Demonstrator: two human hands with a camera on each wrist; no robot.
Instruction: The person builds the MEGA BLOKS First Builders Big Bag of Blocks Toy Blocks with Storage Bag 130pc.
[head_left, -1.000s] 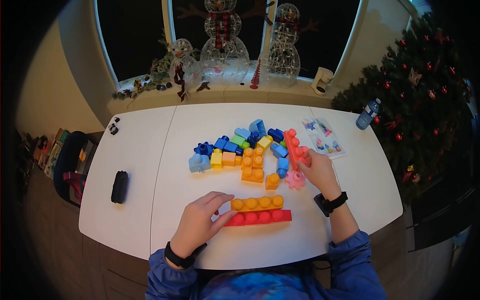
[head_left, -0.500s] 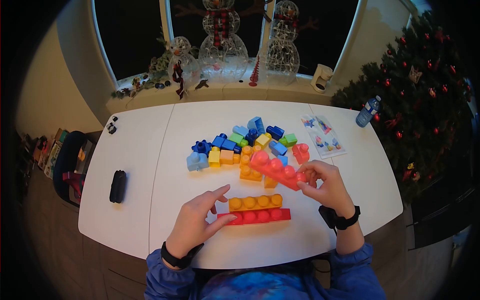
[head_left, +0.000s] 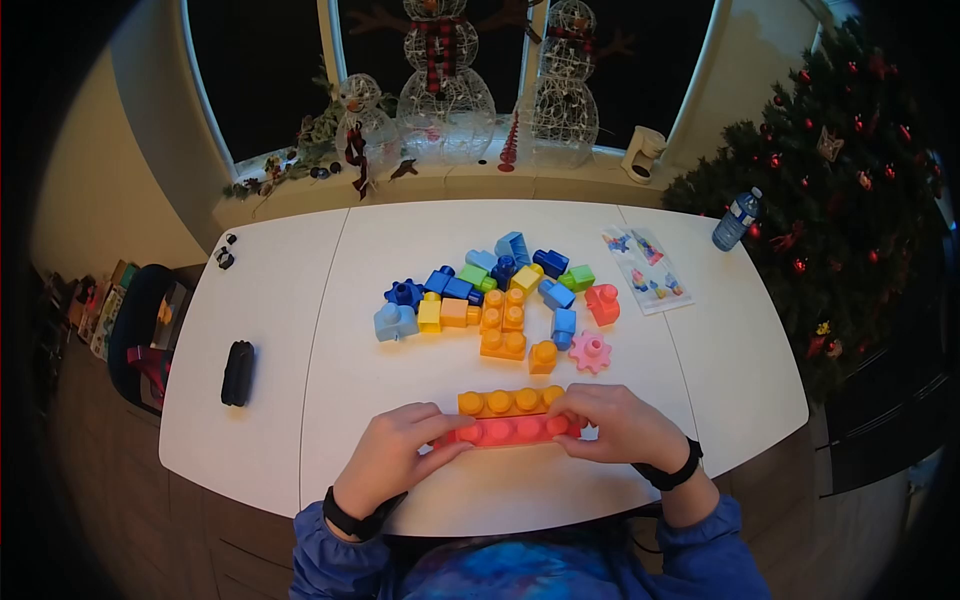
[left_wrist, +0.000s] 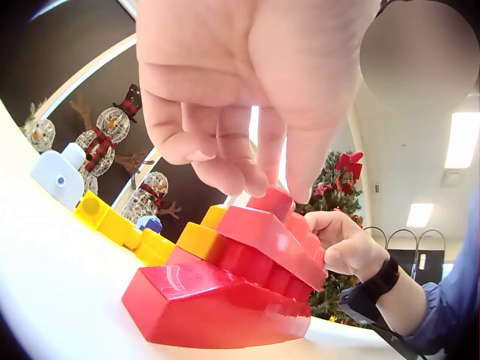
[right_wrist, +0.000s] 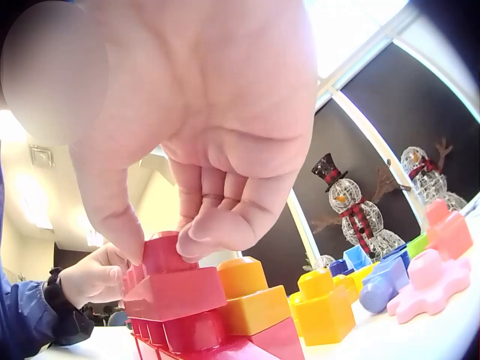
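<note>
A long coral-pink building block (head_left: 514, 431) with a row of studs lies over a longer red block (left_wrist: 217, 315), lengthwise along its studs. My left hand (head_left: 402, 445) pinches the pink block's left end between thumb and fingers. At its right end, my right hand (head_left: 622, 425) grips it the same way, by the end stud (right_wrist: 166, 253). In the left wrist view, the red block's studs show just beneath the pink one. Right behind, an orange four-stud block (head_left: 512, 402) runs parallel, on a pinkish piece (right_wrist: 279, 339).
Beyond my hands lies a pile of loose blocks, among them an orange block (head_left: 503, 345), a pink gear-shaped piece (head_left: 591, 352) and a coral block (head_left: 602, 304). A picture sheet (head_left: 648, 270), a water bottle (head_left: 737, 220) and a black case (head_left: 237, 373) are farther out.
My right hand has brought the coral-pink block from the pile's right side down to the red block in front. My left hand, earlier beside the red block, now pinches the pink one too.
</note>
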